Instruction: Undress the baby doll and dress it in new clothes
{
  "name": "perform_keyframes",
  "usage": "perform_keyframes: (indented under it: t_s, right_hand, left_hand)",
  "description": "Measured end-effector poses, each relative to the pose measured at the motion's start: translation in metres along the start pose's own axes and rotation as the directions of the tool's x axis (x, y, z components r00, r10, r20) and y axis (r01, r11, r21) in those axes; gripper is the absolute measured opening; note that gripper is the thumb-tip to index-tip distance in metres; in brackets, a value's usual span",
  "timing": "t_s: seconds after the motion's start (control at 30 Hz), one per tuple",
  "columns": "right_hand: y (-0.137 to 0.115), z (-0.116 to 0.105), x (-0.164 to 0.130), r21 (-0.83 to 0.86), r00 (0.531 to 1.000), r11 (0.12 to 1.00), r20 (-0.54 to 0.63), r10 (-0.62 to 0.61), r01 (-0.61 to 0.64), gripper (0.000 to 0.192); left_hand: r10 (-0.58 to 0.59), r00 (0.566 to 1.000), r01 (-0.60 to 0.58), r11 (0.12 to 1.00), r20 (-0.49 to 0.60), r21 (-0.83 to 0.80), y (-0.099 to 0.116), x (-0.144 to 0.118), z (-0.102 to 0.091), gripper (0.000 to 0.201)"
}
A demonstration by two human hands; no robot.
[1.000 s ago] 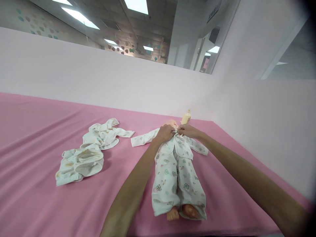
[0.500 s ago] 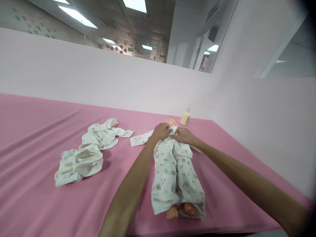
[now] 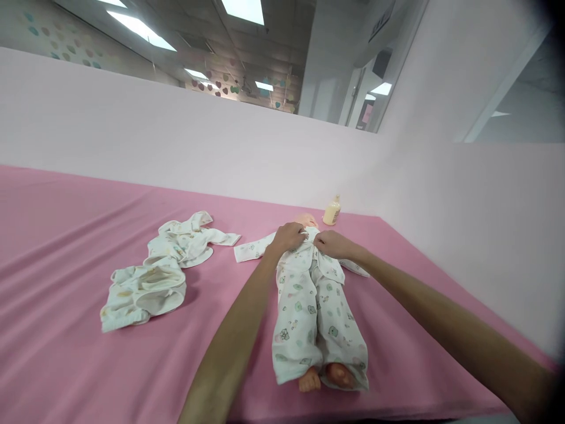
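A baby doll point(image 3: 314, 312) lies on its back on the pink table point(image 3: 66, 235), feet toward me, dressed in white printed trousers and a white printed top. Its bare feet show at the near end. My left hand point(image 3: 289, 237) and my right hand point(image 3: 330, 243) meet over the doll's chest, just below its head, each pinching the front of the doll's top point(image 3: 318, 263). The doll's head is mostly hidden behind my hands.
A loose pile of white baby clothes point(image 3: 156, 274) lies to the left of the doll. A small cream bottle point(image 3: 332, 212) stands at the back near the pale wall. The table's near edge runs just below the doll's feet.
My hands stayed at the doll's chest, shifting slightly: they pressed flat on the top half a second ago and now pinch its front edges together. The view wobbled a little.
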State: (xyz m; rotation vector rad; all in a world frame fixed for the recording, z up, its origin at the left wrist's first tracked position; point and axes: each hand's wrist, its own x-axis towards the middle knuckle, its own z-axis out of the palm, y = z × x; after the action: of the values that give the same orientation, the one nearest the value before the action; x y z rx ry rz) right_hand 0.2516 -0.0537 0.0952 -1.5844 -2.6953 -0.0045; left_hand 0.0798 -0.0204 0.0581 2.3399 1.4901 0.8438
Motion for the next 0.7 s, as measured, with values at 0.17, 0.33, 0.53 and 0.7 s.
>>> perform_keyframes:
  t_s: [0.17,0.33,0.53,0.7]
  right_hand:
    - [-0.010,0.003,0.000,-0.240,1.000,0.971,-0.007,0.006,-0.008,0.018]
    - [-0.021,0.005,-0.002,-0.306,1.000,0.952,-0.003,-0.001,0.000,0.020]
    - [-0.016,0.008,0.000,-0.284,1.000,0.959,0.008,0.022,-0.019,0.017]
    - [0.007,0.001,0.000,-0.150,0.998,0.988,0.031,0.050,-0.045,0.020]
  left_hand:
    - [-0.004,1.000,0.004,0.998,0.004,0.055,0.003,-0.001,-0.002,0.005]
    - [0.097,0.991,-0.112,0.977,0.092,0.182,0.022,-0.008,-0.012,0.026]
    - [0.149,0.957,-0.195,0.965,0.248,0.174,0.039,-0.014,-0.019,0.008]
    - [0.127,0.957,-0.141,0.989,0.260,0.035,0.038,-0.016,-0.026,0.035]
